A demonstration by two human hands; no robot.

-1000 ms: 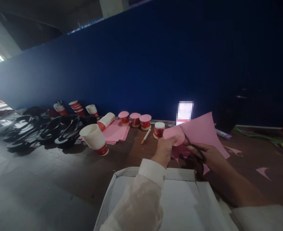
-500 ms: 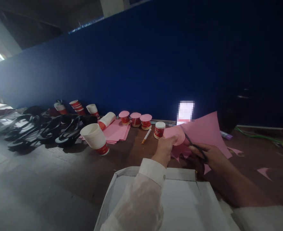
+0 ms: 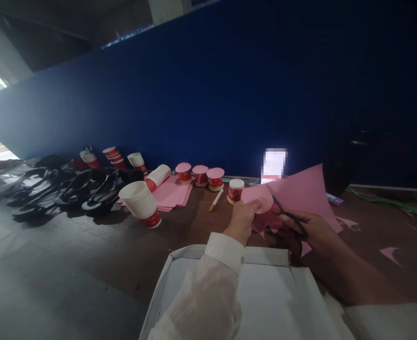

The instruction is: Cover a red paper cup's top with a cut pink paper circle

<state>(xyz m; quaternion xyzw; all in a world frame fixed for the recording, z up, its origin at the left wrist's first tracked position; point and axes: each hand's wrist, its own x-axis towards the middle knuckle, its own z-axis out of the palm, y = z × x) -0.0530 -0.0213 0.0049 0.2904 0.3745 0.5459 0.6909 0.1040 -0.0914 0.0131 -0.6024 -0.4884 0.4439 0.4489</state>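
My left hand [image 3: 242, 219] pinches a sheet of pink paper [image 3: 298, 193] by its rounded, partly cut edge and holds it up over the table. My right hand [image 3: 309, 227] grips black scissors [image 3: 289, 216], whose blades lie against the paper just right of the rounded part. Both hands work above the far edge of an open white cardboard box [image 3: 265, 283].
Paper cups capped with pink discs [image 3: 200, 175] line the blue wall. A stack of pink sheets [image 3: 171, 193], a tilted stack of white cups [image 3: 140, 203], an orange-tipped pen [image 3: 215, 200], and black sandals [image 3: 70, 189] lie left. Pink scraps [image 3: 388, 252] lie right.
The view and hands have barely shifted. The scissors stay at the paper and the sheet has tilted slightly.
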